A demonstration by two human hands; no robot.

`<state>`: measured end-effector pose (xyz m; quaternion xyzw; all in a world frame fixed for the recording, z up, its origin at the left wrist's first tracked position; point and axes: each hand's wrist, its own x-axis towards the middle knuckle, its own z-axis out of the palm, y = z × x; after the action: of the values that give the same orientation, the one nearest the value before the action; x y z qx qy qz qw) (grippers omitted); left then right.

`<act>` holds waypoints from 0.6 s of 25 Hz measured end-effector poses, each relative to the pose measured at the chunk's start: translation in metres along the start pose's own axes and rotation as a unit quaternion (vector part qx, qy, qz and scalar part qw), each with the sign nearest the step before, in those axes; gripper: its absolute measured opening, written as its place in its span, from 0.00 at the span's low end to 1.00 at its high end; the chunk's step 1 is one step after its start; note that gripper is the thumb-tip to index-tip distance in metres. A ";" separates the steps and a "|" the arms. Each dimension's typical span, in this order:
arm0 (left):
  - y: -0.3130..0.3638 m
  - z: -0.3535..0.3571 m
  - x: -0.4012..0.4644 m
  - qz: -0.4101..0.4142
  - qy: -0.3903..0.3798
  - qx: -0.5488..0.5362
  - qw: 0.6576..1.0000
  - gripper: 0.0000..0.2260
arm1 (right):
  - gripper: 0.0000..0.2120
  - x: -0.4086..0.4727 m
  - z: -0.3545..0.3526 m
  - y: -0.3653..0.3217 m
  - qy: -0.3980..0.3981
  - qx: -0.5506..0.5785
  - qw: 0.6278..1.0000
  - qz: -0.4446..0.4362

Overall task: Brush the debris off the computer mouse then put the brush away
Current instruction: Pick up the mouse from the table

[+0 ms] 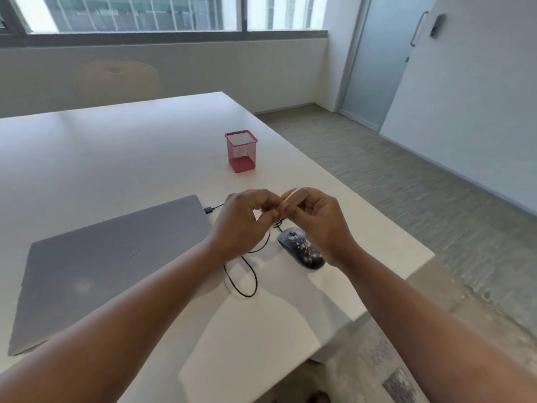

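A dark computer mouse [300, 248] speckled with white debris lies on the white table [116, 146], near its right edge. Its black cable [247, 274] loops toward the laptop. Above and just behind the mouse, my left hand [244, 219] and my right hand [315, 216] meet, fingers curled. Between them a thin pale stick, apparently the brush handle [290, 194], pokes out above my right fingers. My right hand pinches it; my left fingertips touch it at the meeting point. The bristles are hidden.
A red mesh pen holder [241, 151] stands upright farther back on the table. A closed grey laptop [107, 260] lies to the left, with the cable plugged in at its corner. The table's right edge drops to a grey floor.
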<state>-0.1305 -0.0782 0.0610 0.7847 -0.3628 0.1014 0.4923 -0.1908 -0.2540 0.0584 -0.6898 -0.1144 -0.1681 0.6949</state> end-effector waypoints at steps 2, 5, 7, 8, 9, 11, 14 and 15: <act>0.013 0.005 -0.003 -0.002 -0.006 -0.028 1.000 0.06 | 0.06 -0.015 -0.001 -0.012 0.023 0.003 1.000 0.007; 0.034 0.017 -0.015 -0.033 -0.020 -0.037 0.999 0.20 | 0.08 -0.032 -0.014 -0.030 0.086 0.011 0.996 0.018; 0.042 0.030 -0.031 -0.070 -0.036 -0.041 0.996 0.31 | 0.12 -0.042 -0.028 -0.037 0.124 0.017 0.992 0.020; 0.043 0.038 -0.040 -0.094 -0.042 -0.041 0.994 0.35 | 0.14 -0.048 -0.037 -0.039 0.136 0.019 0.990 0.026; 0.043 0.046 -0.049 -0.118 -0.045 -0.037 0.991 0.39 | 0.14 -0.053 -0.047 -0.039 0.150 0.020 0.988 0.035; 0.040 0.063 -0.062 -0.170 -0.048 -0.031 0.984 0.44 | 0.13 -0.064 -0.068 -0.035 0.186 0.029 0.980 0.065; 0.031 0.080 -0.068 -0.248 -0.049 -0.023 0.967 0.52 | 0.11 -0.077 -0.094 -0.023 0.257 0.077 0.956 0.121; 0.028 0.085 -0.069 -0.261 -0.051 -0.010 0.964 0.55 | 0.11 -0.081 -0.101 -0.018 0.276 0.096 0.947 0.136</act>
<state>-0.2159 -0.1250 0.0027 0.8514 -0.1710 -0.0741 0.4903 -0.2792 -0.3483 0.0415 -0.5555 0.1609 -0.2439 0.7785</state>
